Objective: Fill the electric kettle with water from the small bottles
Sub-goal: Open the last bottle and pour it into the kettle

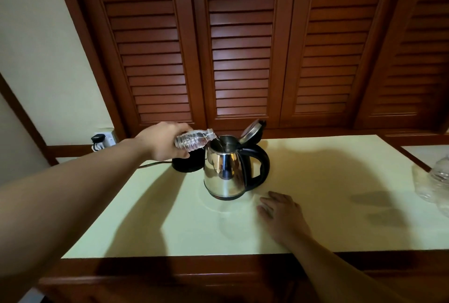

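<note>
While the right hand (279,215) rests flat and empty, fingers spread, on the pale bench (328,205), the steel kettle (224,171) stands just beyond at its 11 o'clock, lid (252,131) flipped up, black handle toward 3 o'clock. Once filling, it will likely be heavy and best held by that handle. Farther, at the kettle's 10 o'clock, the left hand (165,141) is clamped around a small bottle (194,141), tipped, neck at the rim: thin, light plastic, probably crushable, so gripped mid-body.
</note>
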